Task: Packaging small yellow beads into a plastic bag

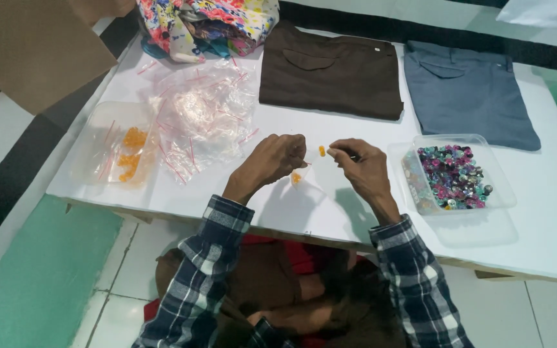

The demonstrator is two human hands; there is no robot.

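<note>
My left hand (276, 159) pinches the top of a small clear zip bag (299, 178) that hangs below it with orange pieces inside. My right hand (360, 164) holds a small orange bead (322, 151) between its fingertips, just right of the bag's mouth. Both hands hover over the white table (330, 212) near its front edge. Plaid sleeves cover my forearms.
A clear tub (124, 154) of orange beads and a heap of small clear bags (204, 113) lie at left. At right stands a clear tray (452, 175) of mixed coloured buttons. Folded brown (333, 71) and grey-blue (469, 93) garments, floral cloth (207, 22) lie at the back.
</note>
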